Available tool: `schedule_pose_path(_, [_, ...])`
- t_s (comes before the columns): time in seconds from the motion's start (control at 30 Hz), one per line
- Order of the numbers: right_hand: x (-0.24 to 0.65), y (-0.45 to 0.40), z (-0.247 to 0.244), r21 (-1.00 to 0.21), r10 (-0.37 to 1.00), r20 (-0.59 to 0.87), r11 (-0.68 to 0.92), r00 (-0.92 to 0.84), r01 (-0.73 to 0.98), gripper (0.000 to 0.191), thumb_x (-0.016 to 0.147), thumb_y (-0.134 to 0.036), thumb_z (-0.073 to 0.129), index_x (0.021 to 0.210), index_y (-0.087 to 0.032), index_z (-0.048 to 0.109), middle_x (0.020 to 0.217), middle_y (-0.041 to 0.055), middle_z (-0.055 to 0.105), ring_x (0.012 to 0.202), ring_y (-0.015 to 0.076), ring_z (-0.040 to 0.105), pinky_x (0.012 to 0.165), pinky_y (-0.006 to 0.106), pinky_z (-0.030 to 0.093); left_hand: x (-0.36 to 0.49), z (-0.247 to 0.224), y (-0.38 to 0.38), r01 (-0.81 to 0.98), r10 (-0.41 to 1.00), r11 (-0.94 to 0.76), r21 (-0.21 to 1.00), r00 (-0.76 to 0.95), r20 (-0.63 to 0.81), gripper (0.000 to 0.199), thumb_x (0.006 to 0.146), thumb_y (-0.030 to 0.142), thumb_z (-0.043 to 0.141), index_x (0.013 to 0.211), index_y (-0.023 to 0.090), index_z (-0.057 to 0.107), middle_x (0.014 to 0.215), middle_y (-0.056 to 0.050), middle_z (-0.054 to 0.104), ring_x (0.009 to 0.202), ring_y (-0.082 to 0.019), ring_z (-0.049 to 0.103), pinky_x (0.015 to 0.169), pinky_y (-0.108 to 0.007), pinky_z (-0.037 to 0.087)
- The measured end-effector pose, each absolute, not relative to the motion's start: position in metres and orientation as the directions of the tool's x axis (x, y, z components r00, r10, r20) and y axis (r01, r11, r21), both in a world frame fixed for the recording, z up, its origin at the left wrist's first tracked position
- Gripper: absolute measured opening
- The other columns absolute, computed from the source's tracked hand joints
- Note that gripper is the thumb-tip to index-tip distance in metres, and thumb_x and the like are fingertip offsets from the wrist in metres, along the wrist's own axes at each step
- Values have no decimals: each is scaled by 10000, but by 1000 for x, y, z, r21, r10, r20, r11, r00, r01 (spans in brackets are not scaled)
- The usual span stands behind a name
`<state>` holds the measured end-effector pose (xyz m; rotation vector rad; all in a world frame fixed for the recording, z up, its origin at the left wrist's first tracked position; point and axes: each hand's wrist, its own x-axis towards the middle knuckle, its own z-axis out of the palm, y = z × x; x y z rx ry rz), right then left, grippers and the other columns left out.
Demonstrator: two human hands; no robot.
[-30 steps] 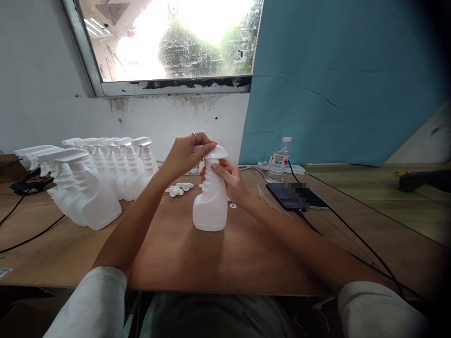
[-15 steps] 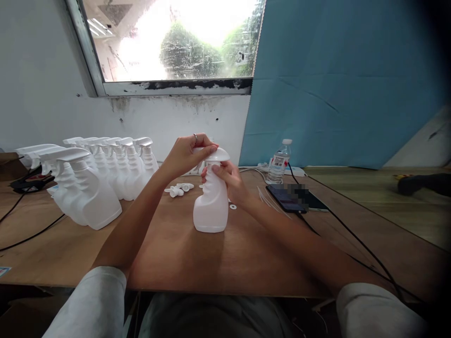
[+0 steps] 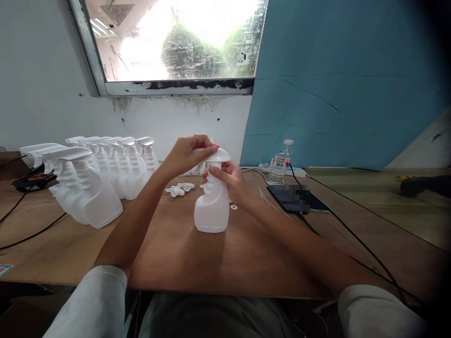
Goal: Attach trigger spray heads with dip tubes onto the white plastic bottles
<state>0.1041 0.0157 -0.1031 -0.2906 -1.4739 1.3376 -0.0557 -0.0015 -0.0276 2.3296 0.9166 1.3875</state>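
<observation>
A white spray bottle (image 3: 211, 211) stands upright on the wooden table (image 3: 169, 263) in front of me. My left hand (image 3: 192, 151), with a ring on one finger, is closed over the trigger sprayer head (image 3: 221, 156) on top of it. Around the bottle's neck, just under the head, the fingers of my right hand (image 3: 234, 180) are wrapped. Several small white nozzle parts (image 3: 180, 189) lie behind and left of the bottle. A small white ring washer (image 3: 233, 207) lies to its right. The far side of the neck is hidden by my fingers.
Several white spray bottles with heads (image 3: 97, 192) stand in rows at the left. On the right are a clear water bottle (image 3: 280, 164), a phone (image 3: 287, 199), thin clear tubes (image 3: 271, 203) and black cables (image 3: 366, 249). A wall with a window rises behind the table.
Both hands keep the same hold on the spray bottle, which stays in place. The whole view has shifted very slightly.
</observation>
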Motion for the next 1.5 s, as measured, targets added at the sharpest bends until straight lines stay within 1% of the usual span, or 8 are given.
schedule_pose_path(0.2, [105,17,-103,-823,724,529,312,-443,-474,354,782,-467,680,939,-172,564,847,52,655,683,152,619,594,296,542,-56,-28,-1,385,641,-763,519,342,687,225,849,352,614,752,149,615,865,-52,709,607,-81,538,528,-216,384])
schedule_pose_path(0.33, [104,18,-103,-839,758,515,349,-400,-418,383,713,-393,769,948,-182,553,794,24,637,660,143,609,601,296,541,-56,-27,-2,373,641,-764,526,353,681,241,852,369,612,745,154,610,810,-42,691,588,-78,522,513,-216,372])
schedule_pose_path(0.47, [106,17,-103,-818,710,539,312,-454,-483,350,782,-433,688,994,-183,566,833,41,650,668,148,611,586,293,533,-56,-27,-3,376,640,-765,523,350,685,234,849,357,618,735,153,604,783,-35,680,574,-71,509,514,-217,375])
schedule_pose_path(0.8, [105,16,-102,-827,730,532,338,-429,-449,304,720,-351,764,855,-138,594,751,37,624,627,135,601,556,270,509,-55,-26,-5,345,657,-753,560,358,664,245,838,363,639,715,154,602,726,-25,647,597,-82,521,515,-214,371])
schedule_pose_path(1.07, [105,13,-97,-848,759,504,342,-413,-405,346,702,-368,773,866,-147,564,712,16,607,594,121,574,515,245,489,-52,-30,-3,350,669,-742,572,337,662,272,856,399,622,783,138,633,870,-56,684,644,-83,550,543,-205,399])
schedule_pose_path(1.17, [110,19,-94,-869,737,461,264,-494,-418,326,712,-367,766,861,-150,574,731,4,585,615,105,562,546,237,504,-49,-42,6,249,646,-763,596,301,701,311,866,439,607,1005,162,630,1037,-77,659,731,-98,588,587,-199,442])
schedule_pose_path(1.3, [117,24,-89,-920,730,349,147,-587,-364,353,675,-361,800,876,-154,597,719,-6,576,609,100,556,556,234,523,-51,-78,15,75,636,-768,636,208,743,486,851,500,609,1241,244,472,1252,-85,527,965,-144,588,768,-247,500])
schedule_pose_path(1.5, [121,23,-84,-953,645,280,98,-711,-286,399,699,-433,786,907,-147,602,735,-2,569,656,95,562,600,211,511,-74,-147,2,151,775,-594,790,373,511,458,878,468,586,1244,230,447,1240,-88,517,1022,-174,562,848,-313,486])
